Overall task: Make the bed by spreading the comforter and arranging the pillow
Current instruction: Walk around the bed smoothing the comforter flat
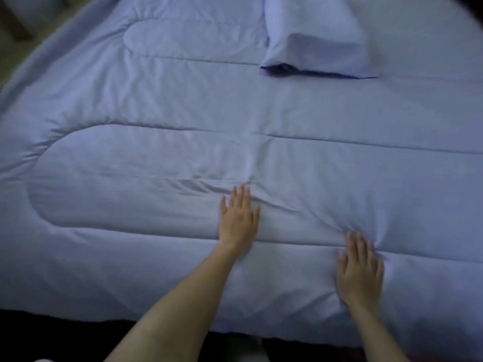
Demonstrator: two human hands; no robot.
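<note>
A pale blue quilted comforter (156,113) lies spread over the whole bed. A matching pillow (313,37) rests on top of it at the far middle-right, its open end facing me. My left hand (239,220) lies flat on the comforter with straight fingers, next to a small ridge of creases. My right hand (359,270) also presses flat on the fabric near the front edge; it is slightly blurred, and folds gather around its fingertips.
The comforter's near edge (183,322) hangs over dark floor or bed base at the bottom. Beyond the bed's left edge lie a strip of floor (15,53) and a dark piece of furniture (18,24) in the top left corner.
</note>
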